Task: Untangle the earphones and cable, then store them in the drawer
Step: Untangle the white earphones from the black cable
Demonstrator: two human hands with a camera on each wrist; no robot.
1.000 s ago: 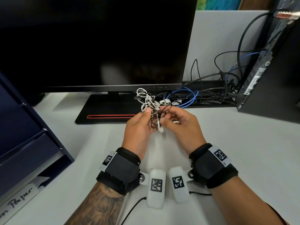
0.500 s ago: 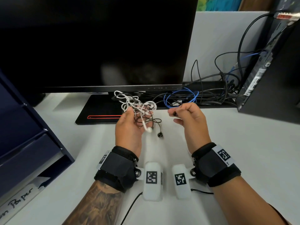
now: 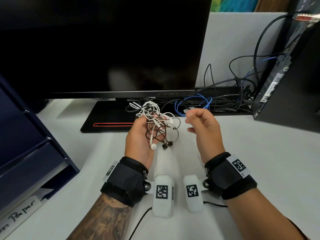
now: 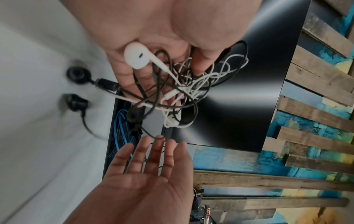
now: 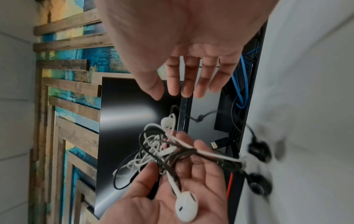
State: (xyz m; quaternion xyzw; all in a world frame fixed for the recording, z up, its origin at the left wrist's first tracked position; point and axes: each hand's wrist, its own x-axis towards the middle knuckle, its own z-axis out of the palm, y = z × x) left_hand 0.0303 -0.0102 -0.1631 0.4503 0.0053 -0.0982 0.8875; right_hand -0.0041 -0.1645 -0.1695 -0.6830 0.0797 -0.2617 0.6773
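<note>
A tangle (image 3: 152, 118) of white earphone cord and thin black cable lies in my left hand (image 3: 147, 130), palm up, with the thumb pressed over it. One white earbud (image 3: 152, 146) rests near the heel of the palm (image 4: 136, 56). Two black earbuds (image 3: 167, 145) dangle off the palm's right side above the desk (image 4: 76, 89). My right hand (image 3: 194, 123) hovers a short way right of the tangle with relaxed fingers (image 5: 191, 78), holding nothing. The blue drawer unit (image 3: 26, 144) stands at the far left.
A large black monitor (image 3: 103, 49) on a flat black base (image 3: 107, 118) stands right behind the hands. Blue and black cables (image 3: 192, 104) are piled behind the right hand. A black computer tower (image 3: 294, 84) stands at the right. The white desk (image 3: 259, 161) spreads around the hands.
Both hands worked the tangle a second ago. The right hand pulled away to the right and opened. The left hand turned palm up with the tangle, and the black earbuds dropped free.
</note>
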